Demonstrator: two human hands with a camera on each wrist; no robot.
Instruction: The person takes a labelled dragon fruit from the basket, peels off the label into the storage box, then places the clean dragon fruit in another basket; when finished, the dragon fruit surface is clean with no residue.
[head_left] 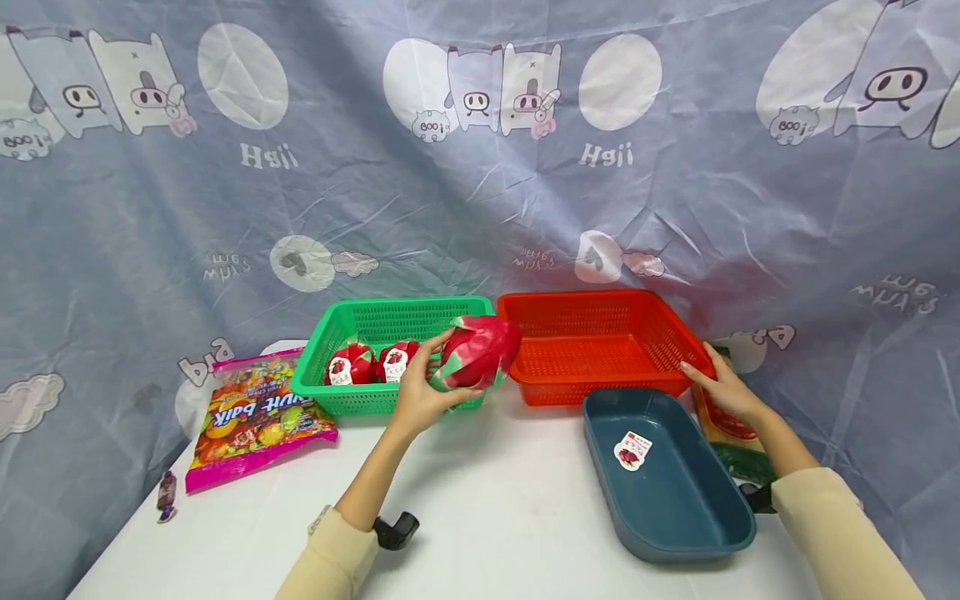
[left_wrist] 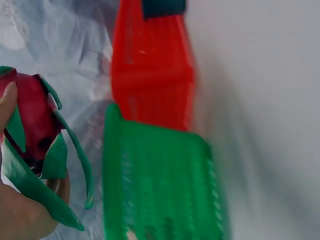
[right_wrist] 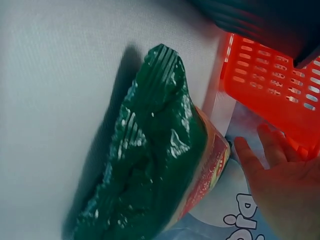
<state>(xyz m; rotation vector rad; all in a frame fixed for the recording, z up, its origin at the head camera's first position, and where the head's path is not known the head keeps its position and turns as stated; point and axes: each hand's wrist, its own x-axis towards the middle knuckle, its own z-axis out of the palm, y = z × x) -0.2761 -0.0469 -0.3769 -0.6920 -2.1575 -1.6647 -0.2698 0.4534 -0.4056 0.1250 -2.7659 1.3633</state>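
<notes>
My left hand (head_left: 422,398) holds a red dragon fruit (head_left: 483,346) with green-tipped scales, raised over the right front of the green basket (head_left: 330,402). Two more dragon fruits (head_left: 352,365) with white stickers lie inside that basket. In the left wrist view, the fingers and thumb wrap around the held dragon fruit (left_wrist: 37,112). My right hand (head_left: 729,393) touches the right front corner of the red basket (head_left: 558,393). Its fingers look fairly straight beside the basket's outer wall in the right wrist view, and part of the hand is cut off there.
A dark blue tray (head_left: 675,492) with a sticker (head_left: 632,451) inside stands before the red basket. A green-and-red packet (head_left: 738,442) lies right of it, partly hidden by my right arm. On the left are a pink candy bag (head_left: 258,417) and a wrapped candy (head_left: 167,496). Patterned cloth hangs behind.
</notes>
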